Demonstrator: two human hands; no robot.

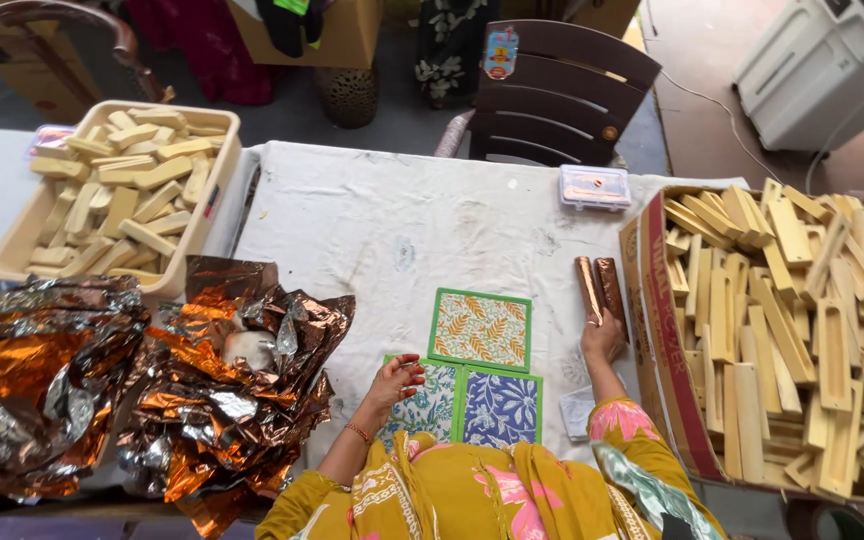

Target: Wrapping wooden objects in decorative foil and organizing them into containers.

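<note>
The right hand (602,338) rests on the white cloth (392,220) with its fingers together, laid flat against the near end of two copper foil-wrapped bars (602,288) that lie side by side just left of the cardboard box (652,330). Whether it grips them or only touches them cannot be told. The left hand (394,380) hovers with fingers loosely curled and apart, holding nothing, at the left edge of a blue-and-white patterned tile (430,400).

Three square tiles with green borders sit close together in front of the person: that one, a blue floral tile (502,408) touching it on the right, and an orange leaf-patterned tile (481,328) just above both.

The cardboard box on the right is red-printed on its side and packed with pale wooden pieces (792,320). A cream plastic tub (214,190) at upper left holds similar pale blocks. Crumpled copper and silver foil sheets (222,390) lie in heaps on the left. A small clear plastic case (594,186) sits at the far edge of the cloth, near a dark brown chair (562,90) bearing a small blue and red tag (500,52)
</note>
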